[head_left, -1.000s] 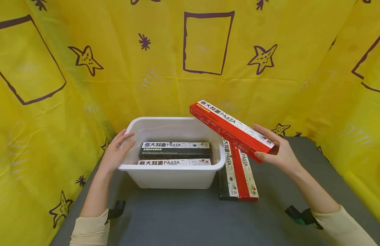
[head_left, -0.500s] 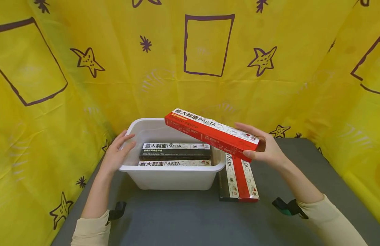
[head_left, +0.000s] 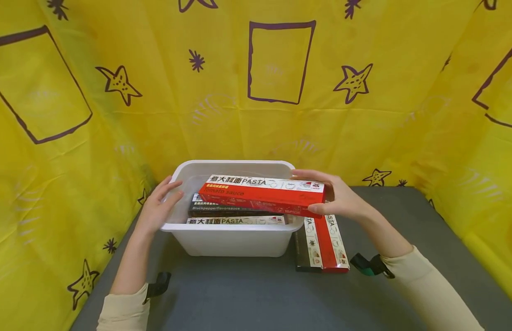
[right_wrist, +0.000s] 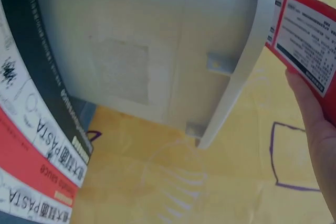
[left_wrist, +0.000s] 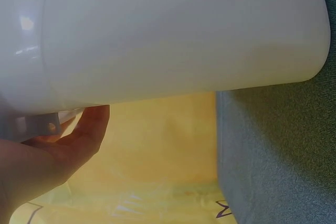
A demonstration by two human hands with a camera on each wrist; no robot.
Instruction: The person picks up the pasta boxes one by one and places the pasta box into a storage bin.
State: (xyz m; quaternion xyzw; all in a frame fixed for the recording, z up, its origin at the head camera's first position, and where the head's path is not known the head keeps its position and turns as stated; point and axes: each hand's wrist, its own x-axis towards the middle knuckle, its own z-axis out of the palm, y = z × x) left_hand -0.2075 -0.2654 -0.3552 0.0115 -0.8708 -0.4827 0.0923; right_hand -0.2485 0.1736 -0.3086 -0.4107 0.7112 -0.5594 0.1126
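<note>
My right hand (head_left: 336, 195) grips the right end of a red tomato sauce pasta box (head_left: 260, 195), thumb on the near side, fingers on the far side. That box hangs nearly level over the white plastic bin (head_left: 235, 241), its left end above the opening. In the right wrist view, its printed underside (right_wrist: 307, 40) shows beside the bin's end wall. My left hand (head_left: 156, 207) holds the bin's left rim; in the left wrist view its fingers (left_wrist: 94, 129) are at the outer rim. Inside the bin lie a black pepper pasta box (head_left: 214, 208) and another pasta box (head_left: 235, 220), partly hidden.
Right of the bin, a black pasta box (head_left: 307, 253) and a red pasta box (head_left: 332, 248) lie side by side on the grey table (head_left: 256, 294). Yellow patterned cloth (head_left: 222, 128) surrounds the table at the back and sides.
My right hand has carried the red pasta box left and down, from right of the bin to over its opening, and the box has levelled out. My left hand stays at the rim.
</note>
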